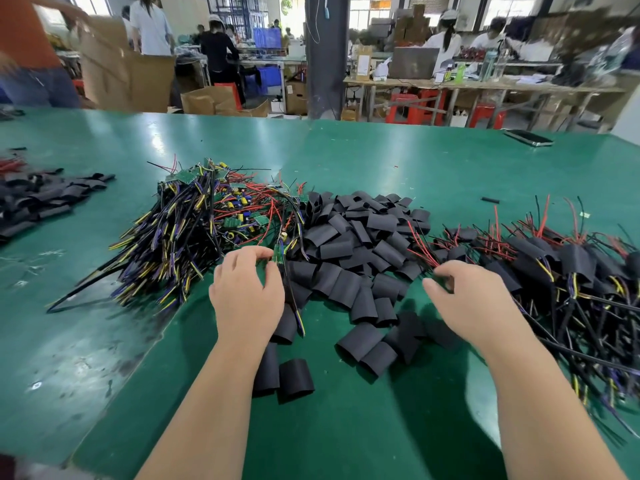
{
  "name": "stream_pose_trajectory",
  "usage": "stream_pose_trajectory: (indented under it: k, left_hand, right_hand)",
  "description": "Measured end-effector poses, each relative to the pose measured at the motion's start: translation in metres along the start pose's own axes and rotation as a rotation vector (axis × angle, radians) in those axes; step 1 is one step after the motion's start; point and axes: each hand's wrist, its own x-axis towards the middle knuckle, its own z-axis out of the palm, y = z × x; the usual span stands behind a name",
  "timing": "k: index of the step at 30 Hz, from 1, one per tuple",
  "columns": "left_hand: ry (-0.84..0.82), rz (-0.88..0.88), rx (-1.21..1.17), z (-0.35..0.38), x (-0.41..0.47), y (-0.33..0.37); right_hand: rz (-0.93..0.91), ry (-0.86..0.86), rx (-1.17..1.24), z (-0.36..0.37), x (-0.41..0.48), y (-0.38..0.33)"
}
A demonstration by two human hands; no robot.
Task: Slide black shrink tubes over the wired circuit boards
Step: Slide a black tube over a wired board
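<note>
A heap of wired circuit boards (207, 220) with green boards, capacitors and red, black, yellow and purple leads lies left of centre. A pile of black shrink tubes (353, 237) sits in the middle. At the right lies a pile of sleeved boards (561, 271), leads sticking out. My left hand (247, 292) pinches a small green circuit board (277, 254) at the edge of the heap, its wires trailing down. My right hand (474, 303) hovers at the left edge of the sleeved pile with fingers loosely curled, nothing plainly held.
The green table (346, 427) carries a second heap of black tubes (41, 199) at the far left, a stray tube (490, 200) and a phone (528, 137) at the far right. Several people work at benches beyond the table.
</note>
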Motion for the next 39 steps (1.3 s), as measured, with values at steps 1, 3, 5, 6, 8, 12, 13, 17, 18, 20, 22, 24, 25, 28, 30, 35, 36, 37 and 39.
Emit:
stream_pose_trajectory:
  k: [1,3,5,6,8,12,13,17,18,20,22,24,25,28,30,35,36,37,39]
  left_hand:
    - [0.029,-0.044,0.002,-0.001,0.001,-0.001]
    - [0.044,-0.104,-0.002,-0.002,0.003,-0.003]
    - [0.021,-0.123,0.018,-0.002,0.004,-0.004]
    - [0.004,-0.126,0.033,-0.002,0.004,-0.004]
    - [-0.034,-0.13,0.073,0.0,0.004,-0.004]
    - [-0.089,-0.077,0.296,0.002,0.006,-0.004]
    - [-0.114,-0.059,0.382,0.004,0.007,-0.002]
    - [-0.185,-0.034,0.538,0.012,0.009,0.002]
    - [-0.166,-0.053,0.504,0.012,0.011,0.002]
    - [-0.095,-0.062,0.353,0.009,0.015,0.001]
    - [-0.03,0.006,0.172,0.005,0.017,0.004]
    - [0.05,0.109,0.019,0.002,0.016,0.008]
    - [0.084,0.146,-0.041,0.0,0.016,0.01]
    - [0.052,0.251,-0.209,0.0,0.016,0.016]
    - [-0.021,0.364,-0.229,0.002,0.01,0.019]
    - [-0.194,0.472,-0.193,0.01,-0.009,0.018]
    - [-0.22,0.485,-0.164,0.01,-0.01,0.018]
    - [-0.231,0.5,-0.139,0.009,-0.009,0.017]
    - [-0.231,0.536,-0.119,0.006,-0.009,0.017]
  right_hand:
    - [0.042,-0.039,-0.045,-0.002,-0.002,-0.001]
    - [0.088,-0.169,-0.123,-0.002,-0.006,-0.005]
    - [0.089,-0.272,-0.028,0.003,-0.012,-0.016]
    - [0.071,-0.303,0.072,0.007,-0.014,-0.022]
    - [0.032,-0.331,0.273,0.014,-0.016,-0.03]
    - [0.025,-0.162,0.419,0.019,-0.014,-0.032]
    - [0.021,-0.113,0.419,0.019,-0.013,-0.031]
    - [0.006,-0.051,0.416,0.021,-0.011,-0.028]
    - [-0.001,-0.043,0.407,0.023,-0.01,-0.028]
    - [-0.008,-0.012,0.4,0.024,-0.009,-0.026]
    - [-0.003,0.018,0.416,0.024,-0.007,-0.025]
    - [0.045,-0.011,0.54,0.023,-0.006,-0.027]
    - [0.078,-0.051,0.64,0.022,-0.007,-0.028]
    - [0.115,-0.24,0.919,0.023,-0.01,-0.034]
    - [0.099,-0.38,1.089,0.024,-0.013,-0.039]
    - [-0.026,-0.412,1.644,0.019,-0.015,-0.047]
    - [-0.041,-0.385,1.681,0.018,-0.015,-0.047]
    - [-0.051,-0.358,1.687,0.016,-0.015,-0.048]
    - [-0.062,-0.315,1.638,0.016,-0.016,-0.049]
